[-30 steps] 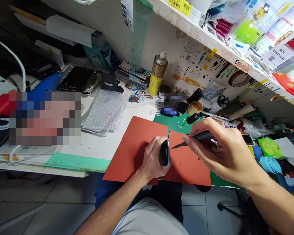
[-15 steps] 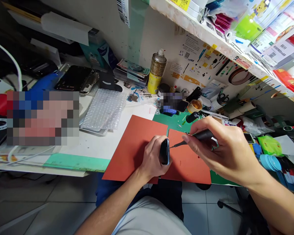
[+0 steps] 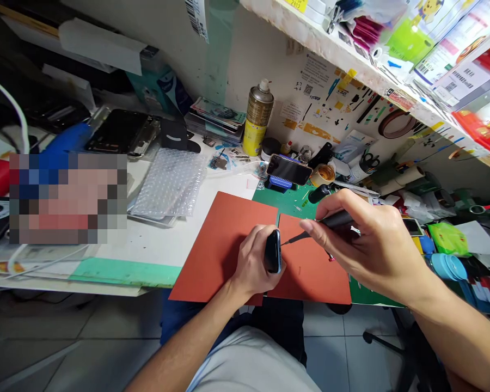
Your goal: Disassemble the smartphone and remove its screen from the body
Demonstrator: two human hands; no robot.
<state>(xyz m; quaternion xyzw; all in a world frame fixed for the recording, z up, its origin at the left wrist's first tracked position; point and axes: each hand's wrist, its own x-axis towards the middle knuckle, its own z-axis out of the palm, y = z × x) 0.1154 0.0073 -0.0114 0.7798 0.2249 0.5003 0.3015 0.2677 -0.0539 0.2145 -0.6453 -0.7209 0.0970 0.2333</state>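
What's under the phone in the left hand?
Two reddish-brown sheets lie below the phone and left hand, with a narrow gap between them. Whatever lies directly beneath the hand is covered, as is the phone's palm side.

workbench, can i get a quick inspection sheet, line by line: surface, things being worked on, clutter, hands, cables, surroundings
Surface: two reddish sheets side by side, with green mat and white bench top around them.
Job's things: dark phone-like device held on edge; thin-tipped tool pointing at its side, contact cannot be told.
Clutter: bubble wrap, spray can, another phone on a blue stand.
Hands: left hand grips the phone-like device; right hand holds the thin-tipped tool.
Cables: white cable curves down at far left.
Surroundings: loaded shelf above, wall behind, tiled floor below; pixelated patch hides part of the left side.
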